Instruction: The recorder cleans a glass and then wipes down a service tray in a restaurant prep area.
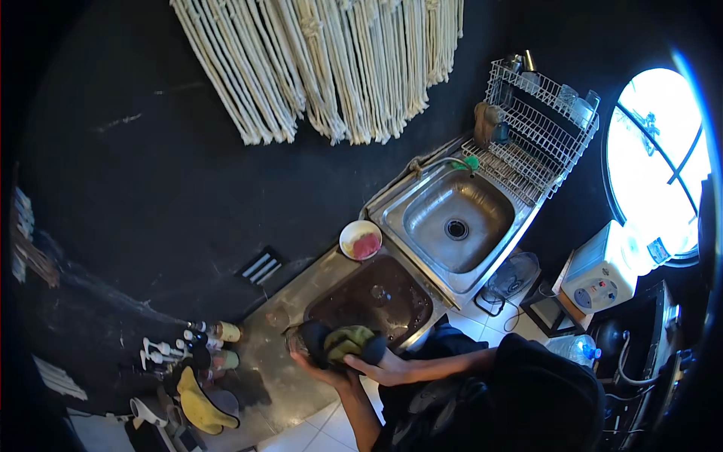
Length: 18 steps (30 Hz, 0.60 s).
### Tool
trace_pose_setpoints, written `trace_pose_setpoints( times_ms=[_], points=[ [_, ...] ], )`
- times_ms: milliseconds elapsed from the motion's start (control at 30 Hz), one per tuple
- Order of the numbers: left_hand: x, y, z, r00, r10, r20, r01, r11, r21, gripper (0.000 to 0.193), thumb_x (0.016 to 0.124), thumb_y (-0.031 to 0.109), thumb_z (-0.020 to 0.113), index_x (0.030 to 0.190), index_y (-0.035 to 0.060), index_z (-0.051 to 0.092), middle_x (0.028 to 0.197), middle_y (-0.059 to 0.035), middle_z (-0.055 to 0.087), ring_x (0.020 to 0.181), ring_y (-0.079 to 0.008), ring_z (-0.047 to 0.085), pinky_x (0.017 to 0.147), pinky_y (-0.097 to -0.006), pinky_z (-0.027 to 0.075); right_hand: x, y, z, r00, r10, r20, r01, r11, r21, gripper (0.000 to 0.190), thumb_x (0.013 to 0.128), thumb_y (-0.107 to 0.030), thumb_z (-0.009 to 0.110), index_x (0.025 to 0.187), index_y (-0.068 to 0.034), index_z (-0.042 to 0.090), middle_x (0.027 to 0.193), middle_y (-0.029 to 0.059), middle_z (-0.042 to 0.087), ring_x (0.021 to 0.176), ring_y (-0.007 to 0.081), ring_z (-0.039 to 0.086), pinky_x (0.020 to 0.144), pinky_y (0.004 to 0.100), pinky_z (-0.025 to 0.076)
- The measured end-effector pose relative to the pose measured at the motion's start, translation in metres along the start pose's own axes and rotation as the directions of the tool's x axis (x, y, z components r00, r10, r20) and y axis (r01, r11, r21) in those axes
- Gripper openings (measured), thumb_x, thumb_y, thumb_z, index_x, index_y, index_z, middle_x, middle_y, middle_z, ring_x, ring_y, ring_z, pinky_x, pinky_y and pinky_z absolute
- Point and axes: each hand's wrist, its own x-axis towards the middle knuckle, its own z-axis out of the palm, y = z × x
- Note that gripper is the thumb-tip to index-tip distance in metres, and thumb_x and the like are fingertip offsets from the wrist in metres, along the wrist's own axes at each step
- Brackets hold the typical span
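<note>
Over the near edge of a steel basin filled with dark brown water [356,308], I hold a black and olive-green fabric item [345,343], perhaps a cap. My left hand [319,367] supports its left, dark side from below. With the thumb pressed on the olive part, my right hand [381,367] grips the right side. Both hands' fingertips are partly hidden behind the item. Beyond the basin, a white bowl [346,233] holds a pink thing, possibly a sponge or cloth.
A second steel sink [418,217] adjoins, with a curved faucet [438,163] and a white wire dish rack [542,141] behind it. Pump bottles [161,350] and a yellow item [200,404] stand left on the steel counter [288,390]. A water dispenser [601,277] is at right.
</note>
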Motion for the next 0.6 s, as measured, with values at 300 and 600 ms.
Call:
trace_pose_setpoints(
  times_ms=[300, 600],
  points=[
    [-0.021, -0.016, 0.053, 0.981, 0.187, -0.054, -0.184, 0.981, 0.055, 0.060, 0.096, 0.052, 0.031, 0.129, 0.0019, 0.041, 0.123, -0.0126, 0.050, 0.116, -0.0251, 0.050, 0.100, -0.0391, 0.041, 0.040, -0.050, -0.023, 0.989, 0.017, 0.148, -0.040, 0.987, 0.154, 0.051, 0.086, -0.030, 0.065, 0.123, 0.001, 0.047, 0.114, 0.0130, 0.055, 0.107, 0.0206, 0.051, 0.095, 0.0351, 0.039],
    [-0.029, 0.010, 0.035, 0.904, 0.373, 0.209, -0.422, 0.854, 0.304, 0.061, 0.096, 0.042, 0.038, 0.140, 0.0035, 0.022, 0.133, -0.0173, 0.043, 0.126, -0.0286, 0.041, 0.105, -0.0419, 0.034, 0.058, -0.033, -0.045, 0.958, 0.288, -0.008, -0.261, 0.878, 0.402, 0.030, 0.087, -0.027, 0.067, 0.099, 0.000, 0.063, 0.091, 0.0004, 0.063, 0.083, 0.0075, 0.053, 0.072, 0.0287, 0.046]
  ],
)
